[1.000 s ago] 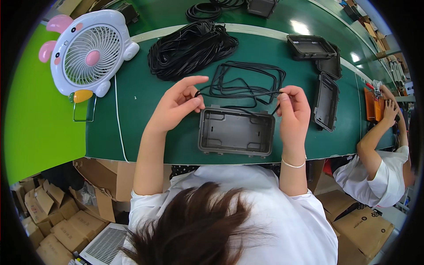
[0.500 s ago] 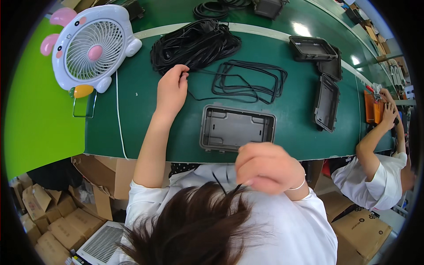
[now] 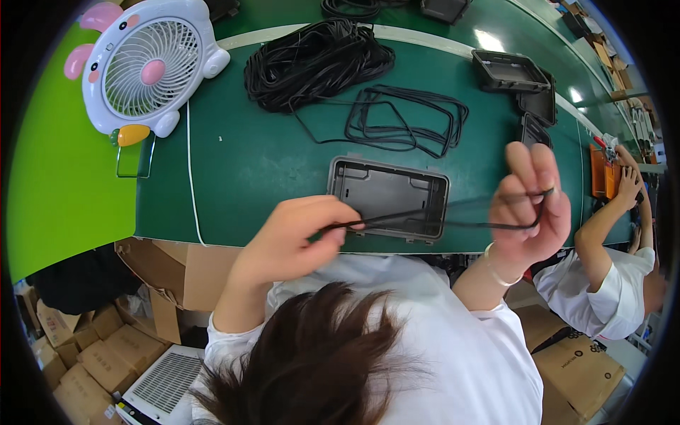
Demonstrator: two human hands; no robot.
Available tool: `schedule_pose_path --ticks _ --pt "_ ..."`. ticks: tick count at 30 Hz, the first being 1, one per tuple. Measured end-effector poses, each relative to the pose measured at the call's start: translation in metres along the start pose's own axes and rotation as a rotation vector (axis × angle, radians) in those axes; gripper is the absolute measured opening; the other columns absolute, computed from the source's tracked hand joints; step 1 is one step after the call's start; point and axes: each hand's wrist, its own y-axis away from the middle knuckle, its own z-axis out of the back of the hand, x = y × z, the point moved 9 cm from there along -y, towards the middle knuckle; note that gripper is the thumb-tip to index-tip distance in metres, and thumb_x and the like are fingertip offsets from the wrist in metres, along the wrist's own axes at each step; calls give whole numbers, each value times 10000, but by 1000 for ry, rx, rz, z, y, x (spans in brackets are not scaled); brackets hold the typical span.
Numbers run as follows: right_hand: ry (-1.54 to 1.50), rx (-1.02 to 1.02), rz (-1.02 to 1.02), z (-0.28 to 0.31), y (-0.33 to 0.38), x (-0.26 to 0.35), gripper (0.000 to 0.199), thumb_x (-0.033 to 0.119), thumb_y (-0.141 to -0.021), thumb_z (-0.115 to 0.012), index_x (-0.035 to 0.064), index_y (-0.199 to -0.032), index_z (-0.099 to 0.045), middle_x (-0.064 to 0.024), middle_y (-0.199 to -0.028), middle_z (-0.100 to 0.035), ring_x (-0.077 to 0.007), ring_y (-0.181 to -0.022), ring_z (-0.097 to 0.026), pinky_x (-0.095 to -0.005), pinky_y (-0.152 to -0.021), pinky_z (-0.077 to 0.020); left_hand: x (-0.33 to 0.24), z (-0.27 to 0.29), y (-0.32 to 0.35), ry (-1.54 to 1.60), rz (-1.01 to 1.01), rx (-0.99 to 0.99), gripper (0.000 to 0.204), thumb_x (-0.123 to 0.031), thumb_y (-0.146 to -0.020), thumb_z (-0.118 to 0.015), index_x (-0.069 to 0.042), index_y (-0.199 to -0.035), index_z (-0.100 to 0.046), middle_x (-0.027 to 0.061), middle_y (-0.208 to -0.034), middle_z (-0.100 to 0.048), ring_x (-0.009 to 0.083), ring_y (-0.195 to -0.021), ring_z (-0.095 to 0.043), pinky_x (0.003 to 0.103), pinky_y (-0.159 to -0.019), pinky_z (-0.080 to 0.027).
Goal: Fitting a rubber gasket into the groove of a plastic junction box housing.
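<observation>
A thin black cord [image 3: 474, 226] stretches between my two hands above the near edge of the green table. My left hand [image 3: 297, 234] pinches it between thumb and fingers. My right hand [image 3: 528, 212], slightly blurred, holds the bent, looped end with its fingertips. Partly under the cord lies an open dark grey plastic box [image 3: 386, 188], its inside facing up. Beyond the box is a loose flat coil of black cord [image 3: 457, 113]. A big tangled bundle of black cord [image 3: 319, 67] sits behind it to the left.
More dark grey box parts [image 3: 510, 74] rest at the right. A white animal-shaped fan [image 3: 152, 71] stands on the left. On the far right, a co-worker's hands [image 3: 629, 188] are beside an orange object [image 3: 602, 173]. Cardboard boxes [image 3: 117, 354] stand below the table.
My left hand has left the cord bundle and come back toward me. My right hand has moved right and up from my chest. The cord is now drawn out between both.
</observation>
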Motion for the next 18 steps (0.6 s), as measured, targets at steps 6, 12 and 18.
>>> schedule_pose_path --ticks 6,12,18 --pt "1158 -562 -238 91 42 -16 23 16 -855 -520 36 -843 -524 17 -663 -461 -33 -518 -415 -178 -451 -314 49 28 38 290 208 -417 120 43 -816 -546 16 -927 -584 51 -857 -585 118 -748 -571 236 -652 -462" --pt "1583 -538 85 101 42 -14 23 -9 -826 -568 7 -842 -566 24 -734 -495 -32 -632 -431 -172 -571 -354 97 22 39 354 386 -570 177 5 -827 -569 0 -1004 -562 34 -880 -552 75 -791 -533 213 -626 -475" --pt "1370 -595 29 121 44 -19 35 6 -830 -573 15 -861 -585 31 -757 -532 -28 -658 -455 -172 -580 -354 103 14 52 418 461 -581 68 -46 -857 -553 -9 -914 -562 16 -801 -549 68 -721 -518 211 -617 -456"
